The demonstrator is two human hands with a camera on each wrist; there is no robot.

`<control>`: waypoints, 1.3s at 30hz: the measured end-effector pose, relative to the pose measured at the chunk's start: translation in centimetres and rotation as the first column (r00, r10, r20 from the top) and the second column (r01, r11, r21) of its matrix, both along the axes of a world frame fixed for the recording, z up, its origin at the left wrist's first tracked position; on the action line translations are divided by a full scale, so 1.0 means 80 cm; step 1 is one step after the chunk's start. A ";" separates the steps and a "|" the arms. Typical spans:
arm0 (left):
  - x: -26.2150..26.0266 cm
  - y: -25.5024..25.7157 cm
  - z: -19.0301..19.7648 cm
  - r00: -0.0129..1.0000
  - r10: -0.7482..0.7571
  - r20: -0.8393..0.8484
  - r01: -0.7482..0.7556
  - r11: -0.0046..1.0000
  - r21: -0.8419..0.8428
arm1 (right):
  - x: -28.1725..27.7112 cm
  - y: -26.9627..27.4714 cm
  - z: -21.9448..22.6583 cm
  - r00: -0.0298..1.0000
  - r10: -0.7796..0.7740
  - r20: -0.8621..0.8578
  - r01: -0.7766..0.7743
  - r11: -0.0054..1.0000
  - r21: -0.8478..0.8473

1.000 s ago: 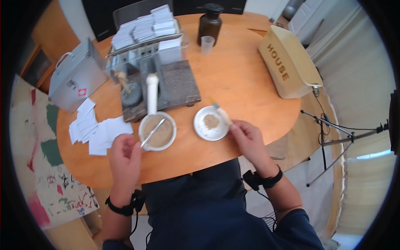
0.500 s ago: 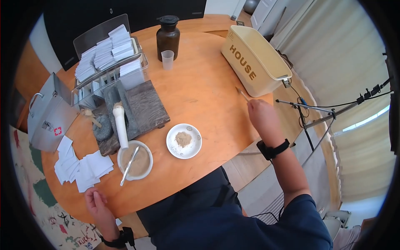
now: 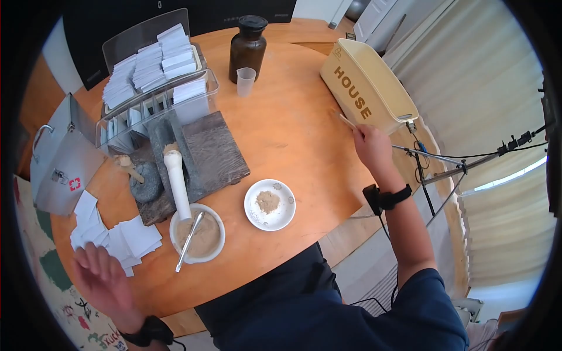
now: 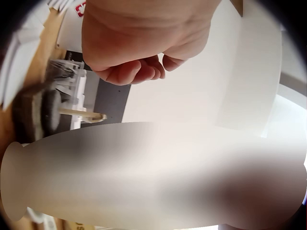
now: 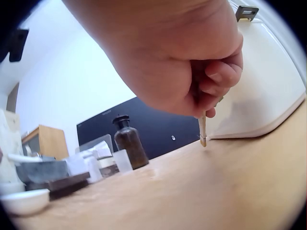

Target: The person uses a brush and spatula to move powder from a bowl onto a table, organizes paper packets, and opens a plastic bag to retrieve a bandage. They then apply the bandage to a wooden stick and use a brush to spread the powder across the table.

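My right hand (image 3: 374, 149) grips a small brush (image 5: 203, 129) with a pale handle, its tip close over the tabletop beside the cream HOUSE bin (image 3: 374, 88). Over the white paper slips (image 3: 137, 237) at the left, my left hand (image 3: 105, 284) is raised with relaxed, slightly bent fingers and holds nothing. A white saucer (image 3: 286, 212) with a little mound of beige powder (image 3: 268, 201) sits between the hands. Left of it, a white mortar (image 3: 223, 235) contains more powder, with a metal spatula (image 3: 189, 243) across it and a white pestle (image 3: 177, 184) leaning out.
A dark wooden board (image 3: 219, 149) carries a grey stone trough (image 3: 161, 131) and a round stone (image 3: 146, 181). Behind stands a clear box (image 3: 208, 88) packed with paper packets. A brown bottle (image 3: 247, 50), a plastic cup (image 3: 246, 82) and a metal case (image 3: 67, 158) are farther out.
My right hand has carried the brush from the saucer rightward to beside the bin. My left hand has left the mortar and moved left over the paper slips. The head view has shifted.
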State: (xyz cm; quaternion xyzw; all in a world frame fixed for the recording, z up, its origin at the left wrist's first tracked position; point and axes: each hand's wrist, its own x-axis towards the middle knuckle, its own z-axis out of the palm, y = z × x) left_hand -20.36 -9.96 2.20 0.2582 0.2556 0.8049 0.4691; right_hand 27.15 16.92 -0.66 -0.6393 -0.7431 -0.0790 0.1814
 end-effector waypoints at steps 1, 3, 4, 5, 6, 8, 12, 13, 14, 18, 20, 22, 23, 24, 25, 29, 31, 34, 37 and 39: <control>0.003 0.016 0.011 0.998 -0.055 -0.002 0.055 0.994 0.099 | 0.001 0.000 -0.003 1.000 0.001 0.005 -0.001 1.000 -0.001; 0.004 0.043 0.019 0.994 -0.103 -0.030 0.106 0.984 0.144 | 0.000 0.001 -0.009 0.996 0.089 -0.029 -0.092 0.990 -0.110; 0.004 0.051 0.021 0.987 -0.149 -0.065 0.159 0.970 0.182 | -0.003 0.002 -0.007 0.995 0.094 -0.027 -0.096 0.990 -0.106; 0.001 0.057 0.016 0.987 -0.147 -0.066 0.157 0.970 0.186 | -0.006 0.001 -0.003 0.993 0.094 -0.066 -0.098 0.994 -0.057; -0.004 0.065 0.006 0.979 -0.203 -0.012 0.201 0.956 0.212 | -0.007 -0.001 -0.002 0.990 0.089 -0.106 -0.091 0.996 -0.010; -0.014 0.077 -0.010 0.958 -0.282 0.043 0.264 0.935 0.238 | 0.002 0.017 -0.014 0.997 0.048 -0.057 -0.048 0.999 0.005; -0.027 0.077 -0.033 0.947 -0.304 0.103 0.262 0.918 0.298 | -0.012 0.010 -0.002 0.983 0.166 -0.073 -0.169 0.985 -0.040; -0.029 0.074 -0.036 0.944 -0.309 0.114 0.267 0.920 0.287 | -0.018 0.014 0.000 0.982 0.174 -0.071 -0.177 0.983 -0.042; -0.030 0.073 -0.037 0.946 -0.301 0.117 0.259 0.923 0.285 | -0.023 0.017 0.002 0.997 0.070 0.023 -0.069 0.997 -0.039; -0.030 0.072 -0.042 0.935 -0.317 0.157 0.272 0.928 0.254 | -0.024 0.032 -0.019 0.994 0.087 0.061 -0.088 0.996 0.009; -0.032 0.073 -0.042 0.936 -0.316 0.154 0.272 0.928 0.254 | -0.028 0.023 -0.013 0.992 0.129 0.004 -0.129 0.991 0.026; -0.030 0.072 -0.041 0.934 -0.322 0.156 0.279 0.928 0.248 | -0.032 0.029 -0.013 0.983 0.178 -0.055 -0.176 0.984 0.038; -0.030 0.071 -0.041 0.933 -0.324 0.157 0.281 0.928 0.245 | -0.027 0.040 -0.016 0.995 0.095 0.022 -0.096 0.995 0.041; -0.029 0.071 -0.043 0.932 -0.326 0.157 0.282 0.927 0.248 | -0.023 0.044 -0.017 0.995 0.008 0.100 -0.013 0.999 0.051; -0.028 0.073 -0.043 0.932 -0.328 0.155 0.283 0.925 0.253 | -0.021 0.042 -0.019 0.995 0.001 0.100 -0.007 0.999 0.053; -0.029 0.070 -0.045 0.935 -0.314 0.167 0.269 0.932 0.243 | -0.039 0.017 0.001 0.987 0.160 0.004 -0.160 0.987 -0.019; -0.027 0.073 -0.043 0.931 -0.328 0.161 0.282 0.926 0.252 | -0.035 0.012 0.010 0.979 0.201 -0.039 -0.201 0.980 0.001; -0.030 0.074 -0.047 0.928 -0.336 0.159 0.290 0.923 0.253 | -0.013 0.019 0.010 0.997 0.073 0.032 -0.072 0.996 -0.046; -0.031 0.074 -0.048 0.923 -0.348 0.163 0.300 0.918 0.258 | -0.015 -0.003 0.020 0.975 0.100 -0.196 -0.108 0.994 -0.031; -0.030 0.072 -0.046 0.927 -0.338 0.165 0.291 0.922 0.255 | 0.000 -0.032 0.030 0.992 0.041 -0.123 -0.048 0.997 -0.054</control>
